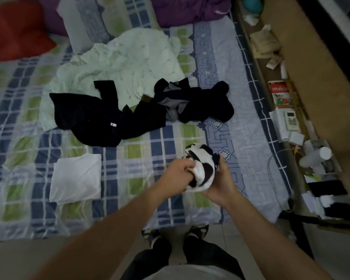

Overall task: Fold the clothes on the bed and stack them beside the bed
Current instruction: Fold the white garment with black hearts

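Note:
Above the bed's near edge, both hands grip a small black-and-white garment (pixel 203 168) bunched into a ball. My left hand (pixel 178 172) pinches its left side and my right hand (pixel 223 184) cups it from below and the right. A folded white garment (pixel 76 178) lies flat on the checked bedsheet (pixel 133 150) to the left. Farther back a black garment (pixel 93 116) is spread out unfolded. A dark heap with grey fabric (pixel 194 102) sits right of it. A crumpled pale green garment (pixel 121 61) lies behind both.
A red pillow (pixel 14 29) and a purple blanket (pixel 190 9) lie at the head of the bed. Along the right side runs a cluttered ledge with a red booklet (pixel 280 93), a remote (pixel 291 120), a white cylinder (pixel 315 156) and papers. My feet stand on the tiled floor (pixel 251 239).

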